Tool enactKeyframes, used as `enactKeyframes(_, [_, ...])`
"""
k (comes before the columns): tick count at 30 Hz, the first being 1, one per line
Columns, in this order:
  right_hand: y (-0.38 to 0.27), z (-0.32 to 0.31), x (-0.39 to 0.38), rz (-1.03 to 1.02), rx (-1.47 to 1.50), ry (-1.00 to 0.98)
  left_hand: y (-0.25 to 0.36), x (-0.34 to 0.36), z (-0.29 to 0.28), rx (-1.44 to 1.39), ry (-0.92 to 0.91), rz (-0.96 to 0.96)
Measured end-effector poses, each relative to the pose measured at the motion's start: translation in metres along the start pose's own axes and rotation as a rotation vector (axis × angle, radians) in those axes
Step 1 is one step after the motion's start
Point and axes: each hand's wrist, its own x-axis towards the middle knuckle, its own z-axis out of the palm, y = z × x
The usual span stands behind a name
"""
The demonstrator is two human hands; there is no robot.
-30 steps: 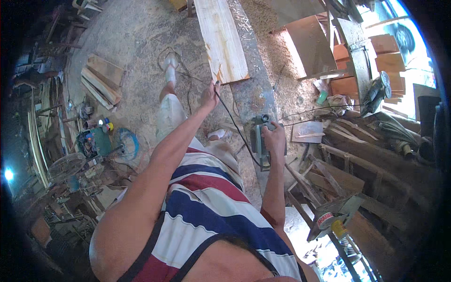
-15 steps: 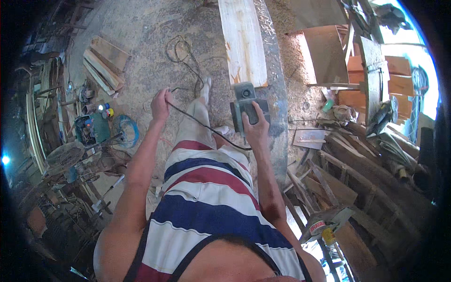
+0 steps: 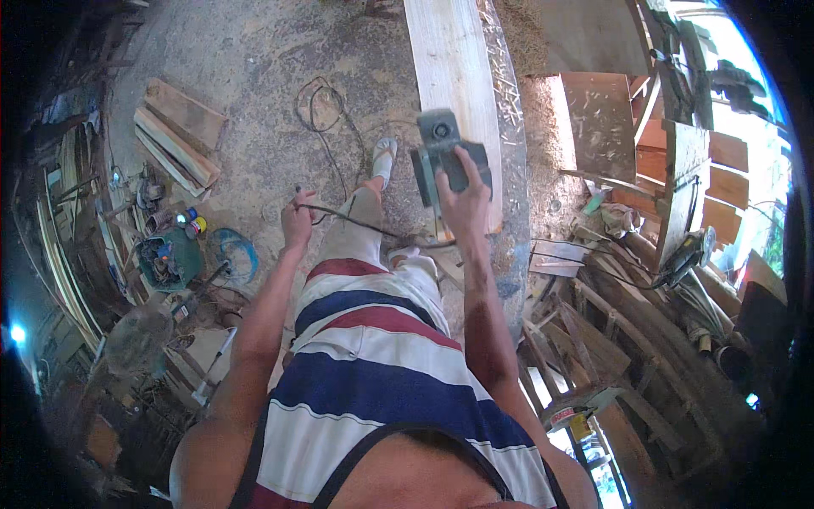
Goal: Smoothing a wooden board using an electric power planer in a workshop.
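My right hand (image 3: 465, 202) is closed around the handle of a dark grey-green electric planer (image 3: 440, 136), with the thumb and fingers over its top. The planer is over the near part of a long pale wooden board (image 3: 458, 68) on a workbench (image 3: 511, 170). Whether its sole touches the wood is hidden from above. A dark power cord (image 3: 365, 224) runs from behind the planer across my legs to my left hand (image 3: 297, 219), whose fingers are closed on it.
Several offcut boards (image 3: 174, 140) lie on the floor at left, near a green bin (image 3: 170, 261) of tools and a blue coil (image 3: 237, 254). Loose cord (image 3: 322, 106) loops ahead of my foot. Wood pieces (image 3: 627, 322) pile up at right, and shavings (image 3: 551, 127) cover the floor past the bench.
The planer in my right hand has moved forward from the board's near end onto the board. My left hand has shifted slightly nearer, still on the cord. The view has shifted a little.
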Motion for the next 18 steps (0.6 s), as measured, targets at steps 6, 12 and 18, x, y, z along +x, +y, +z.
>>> enactKeyframes(6, [-0.036,0.032,0.145,-0.067,-0.04,0.045,0.053,0.08,-0.033,-0.055,-0.036,0.077])
enactKeyframes(12, [-0.001,-0.016,0.104,-0.041,0.17,0.099,0.117,0.084,-0.051,0.238,-0.135,0.177])
enactKeyframes(18, [0.069,-0.094,-0.122,0.138,0.057,0.118,0.143,0.021,-0.023,0.562,-0.404,0.519])
